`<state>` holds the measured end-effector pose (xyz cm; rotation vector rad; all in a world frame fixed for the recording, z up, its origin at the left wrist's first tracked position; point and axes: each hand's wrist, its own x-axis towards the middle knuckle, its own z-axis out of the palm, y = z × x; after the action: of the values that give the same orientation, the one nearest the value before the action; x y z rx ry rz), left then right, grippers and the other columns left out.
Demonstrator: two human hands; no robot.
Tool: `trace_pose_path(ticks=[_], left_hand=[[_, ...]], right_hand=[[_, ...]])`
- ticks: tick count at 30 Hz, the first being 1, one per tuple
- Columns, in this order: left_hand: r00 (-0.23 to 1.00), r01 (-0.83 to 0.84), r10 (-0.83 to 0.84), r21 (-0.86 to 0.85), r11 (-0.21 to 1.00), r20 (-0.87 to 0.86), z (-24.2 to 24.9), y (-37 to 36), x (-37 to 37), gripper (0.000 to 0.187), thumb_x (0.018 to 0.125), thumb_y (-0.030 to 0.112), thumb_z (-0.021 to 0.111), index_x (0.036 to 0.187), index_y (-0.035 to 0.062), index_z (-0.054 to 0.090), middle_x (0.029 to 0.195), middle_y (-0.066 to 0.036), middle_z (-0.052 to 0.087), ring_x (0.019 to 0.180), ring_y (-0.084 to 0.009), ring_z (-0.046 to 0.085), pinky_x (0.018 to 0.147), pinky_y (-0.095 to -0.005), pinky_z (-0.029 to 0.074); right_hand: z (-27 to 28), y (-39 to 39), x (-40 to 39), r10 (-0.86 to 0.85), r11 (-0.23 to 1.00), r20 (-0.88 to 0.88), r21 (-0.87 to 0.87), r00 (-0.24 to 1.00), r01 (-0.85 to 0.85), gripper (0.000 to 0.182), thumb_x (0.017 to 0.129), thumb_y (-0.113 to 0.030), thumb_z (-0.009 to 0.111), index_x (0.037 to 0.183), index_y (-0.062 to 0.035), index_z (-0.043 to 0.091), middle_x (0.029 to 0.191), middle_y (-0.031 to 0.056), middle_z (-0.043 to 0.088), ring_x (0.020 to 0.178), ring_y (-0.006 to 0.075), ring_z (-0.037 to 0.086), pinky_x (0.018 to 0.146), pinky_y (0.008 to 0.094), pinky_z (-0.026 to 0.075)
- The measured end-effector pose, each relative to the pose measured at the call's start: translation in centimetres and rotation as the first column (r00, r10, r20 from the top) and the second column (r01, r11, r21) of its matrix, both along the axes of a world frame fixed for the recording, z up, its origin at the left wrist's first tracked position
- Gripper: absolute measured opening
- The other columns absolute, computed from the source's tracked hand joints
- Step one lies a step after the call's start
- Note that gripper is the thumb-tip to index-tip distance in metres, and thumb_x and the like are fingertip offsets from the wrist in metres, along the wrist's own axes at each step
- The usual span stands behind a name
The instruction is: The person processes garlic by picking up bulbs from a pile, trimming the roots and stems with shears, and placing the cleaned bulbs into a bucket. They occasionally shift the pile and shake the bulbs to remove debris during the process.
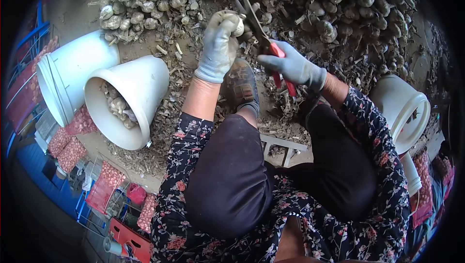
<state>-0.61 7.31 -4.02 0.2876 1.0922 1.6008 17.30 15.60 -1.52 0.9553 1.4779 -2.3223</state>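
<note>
My left hand (pixel 217 45), in a pale work glove, is closed around a garlic bulb (pixel 239 27), with part of the bulb showing beyond the fingers. In my gloved right hand (pixel 295 65) is a pair of shears with red handles (pixel 277 50). Their dark blades (pixel 255 18) point up and to the left, parted at the tips, and overlap the area just beside the bulb. Both hands are held above the ground, beyond my knees. Below them lie dry stalk and skin scraps (pixel 181 86).
Garlic heaps (pixel 334 28) spread across the far ground. A tipped white bucket (pixel 155 81) with garlic inside lies left, beside another bucket (pixel 87 57). A third bucket (pixel 392 98) lies right. Filled mesh bags (pixel 107 180) and a red crate (pixel 127 241) stand lower left.
</note>
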Motion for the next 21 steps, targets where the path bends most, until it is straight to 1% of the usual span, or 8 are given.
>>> trace_pose_path(ticks=[5, 7, 8, 9, 12, 16, 18, 21], left_hand=[[0.996, -0.066, 0.076, -0.207, 0.976, 0.037, -0.1, -0.3, -5.2, 0.022, 0.087, 0.023, 0.058, 0.091, 0.0015, 0.058, 0.086, -0.01, 0.062, 0.076, -0.0192, 0.063, 0.065, -0.035, 0.058], [0.901, -0.181, -0.037, -0.451, 0.874, -0.433, -1.1, 1.1, -8.0, 0.032, 0.085, 0.03, 0.065, 0.094, -0.0005, 0.061, 0.083, -0.008, 0.061, 0.068, -0.0171, 0.062, 0.052, -0.0227, 0.054], [0.782, -0.156, -0.278, -0.606, 0.78, -0.558, -1.4, 2.3, -9.4, 0.033, 0.083, 0.03, 0.067, 0.095, 0.0006, 0.063, 0.08, -0.009, 0.062, 0.068, -0.0183, 0.063, 0.057, -0.0313, 0.056], [0.058, -0.249, -0.514, -0.511, 0.823, -0.856, -3.5, 3.3, -11.1, 0.032, 0.081, 0.025, 0.067, 0.106, 0.0053, 0.06, 0.093, -0.014, 0.062, 0.078, -0.0247, 0.066, 0.069, -0.0417, 0.055], [-0.313, -0.46, -0.782, -0.634, 0.622, -0.54, -5.8, 7.5, -11.0, 0.044, 0.078, 0.021, 0.065, 0.12, 0.0127, 0.053, 0.11, -0.02, 0.056, 0.092, -0.0328, 0.064, 0.081, -0.0465, 0.052], [-0.235, -0.528, -0.897, -0.726, 0.441, -0.374, -5.0, 8.6, -10.6, 0.052, 0.078, 0.021, 0.063, 0.128, 0.0158, 0.047, 0.122, -0.02, 0.048, 0.102, -0.0379, 0.061, 0.082, -0.0452, 0.051], [-0.161, -0.377, -0.774, -0.687, 0.622, -0.612, -4.2, 7.1, -11.6, 0.05, 0.074, 0.02, 0.066, 0.122, 0.0157, 0.051, 0.113, -0.018, 0.052, 0.1, -0.037, 0.062, 0.086, -0.0411, 0.051], [0.407, -0.175, -0.381, -0.48, 0.859, -0.83, -2.3, 3.5, -12.1, 0.065, 0.067, 0.011, 0.073, 0.127, 0.009, 0.05, 0.11, -0.016, 0.059, 0.087, -0.0231, 0.063, 0.074, -0.0305, 0.053]], right_hand=[[-0.2, 0.2, 2.1, -0.057, 0.995, 0.179, -0.075, 0.982, 0.072, 0.021, 0.088, -0.022, 0.059, 0.082, -0.0039, 0.052, 0.063, 0.0005, 0.053, 0.05, 0.0098, 0.053, 0.046, 0.0264, 0.044], [-0.6, 0.2, 2.4, -0.062, 0.994, 0.209, -0.076, 0.976, 0.079, 0.021, 0.088, -0.023, 0.06, 0.082, -0.0038, 0.052, 0.063, 0.0005, 0.053, 0.05, 0.01, 0.053, 0.046, 0.0263, 0.044], [-0.7, 0.4, 2.4, -0.068, 0.994, 0.236, -0.065, 0.969, 0.086, 0.022, 0.087, -0.023, 0.06, 0.082, -0.0036, 0.051, 0.064, 0.0006, 0.053, 0.05, 0.0101, 0.054, 0.046, 0.0262, 0.044], [-0.6, 0.7, 2.1, -0.034, 0.998, 0.248, -0.051, 0.968, 0.048, 0.023, 0.087, -0.023, 0.061, 0.083, -0.0025, 0.051, 0.064, 0.0015, 0.054, 0.05, 0.0105, 0.054, 0.046, 0.0271, 0.045], [-0.8, 1.1, 1.4, 0.042, 0.999, 0.232, -0.005, 0.972, -0.041, 0.025, 0.086, -0.024, 0.062, 0.084, -0.0015, 0.052, 0.064, 0.0031, 0.054, 0.05, 0.0108, 0.054, 0.047, 0.028, 0.046], [-0.8, 1.9, 1.0, 0.139, 0.972, 0.276, 0.147, 0.951, -0.184, 0.034, 0.083, -0.03, 0.063, 0.09, 0.0013, 0.054, 0.071, 0.0096, 0.06, 0.062, 0.0149, 0.06, 0.059, 0.0329, 0.049], [-0.9, 2.2, 1.7, 0.094, 0.968, 0.264, 0.203, 0.96, -0.15, 0.025, 0.085, -0.024, 0.062, 0.087, -0.0009, 0.052, 0.064, 0.005, 0.055, 0.056, 0.0153, 0.055, 0.054, 0.0307, 0.045], [-0.5, 2.7, 2.4, 0.22, 0.773, 0.306, 0.524, 0.926, -0.357, 0.033, 0.081, -0.026, 0.061, 0.095, 0.0015, 0.051, 0.086, 0.0262, 0.063, 0.087, 0.042, 0.062, 0.078, 0.0452, 0.048]])
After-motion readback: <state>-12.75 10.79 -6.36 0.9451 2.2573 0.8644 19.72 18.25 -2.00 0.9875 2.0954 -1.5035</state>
